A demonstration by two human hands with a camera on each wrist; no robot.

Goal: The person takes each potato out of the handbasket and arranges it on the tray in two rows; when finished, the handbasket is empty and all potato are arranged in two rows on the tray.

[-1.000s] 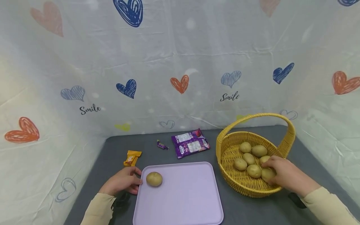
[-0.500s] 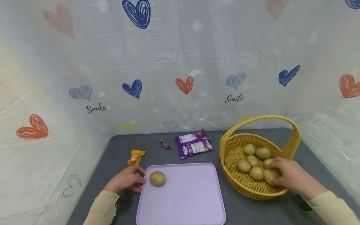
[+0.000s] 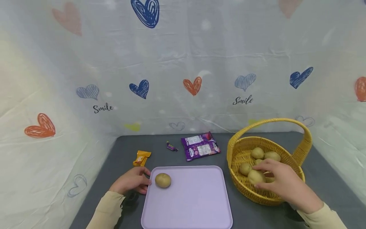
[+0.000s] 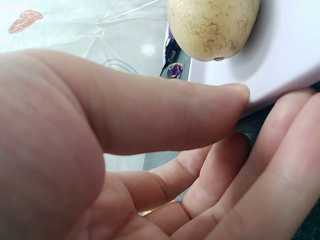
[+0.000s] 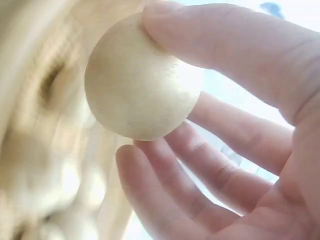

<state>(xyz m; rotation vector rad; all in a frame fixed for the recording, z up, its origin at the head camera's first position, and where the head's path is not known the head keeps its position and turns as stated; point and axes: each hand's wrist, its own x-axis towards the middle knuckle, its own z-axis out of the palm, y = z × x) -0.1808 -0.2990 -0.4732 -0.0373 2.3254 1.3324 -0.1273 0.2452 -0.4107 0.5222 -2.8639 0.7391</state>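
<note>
My right hand (image 3: 286, 183) pinches a potato (image 3: 256, 177) between thumb and fingers, over the yellow wicker basket (image 3: 254, 196). In the right wrist view this pale, round potato (image 5: 132, 85) sits at the fingertips, with the basket blurred behind. Several more potatoes lie in the basket, partly hidden by the hand. At the far left part of the lilac tray (image 3: 190, 200), my left hand (image 3: 132, 180) holds the rim, its thumb tip (image 4: 232, 97) at the edge and fingers against the outer side. One potato (image 3: 163, 180) rests on the tray near that corner.
Behind the left hand lies an orange-wrapped snack (image 3: 141, 158). A small purple-wrapped candy (image 3: 172, 146) and a large purple packet (image 3: 200, 146) lie beyond the tray. The basket's tall arched handle (image 3: 268, 120) rises over it. A heart-printed curtain (image 3: 171, 63) encloses the grey table (image 3: 160, 141).
My right hand has lifted a potato from the basket's right side and carried it leftward over the others. The left hand stays at the tray rim. The head view has shifted slightly.
</note>
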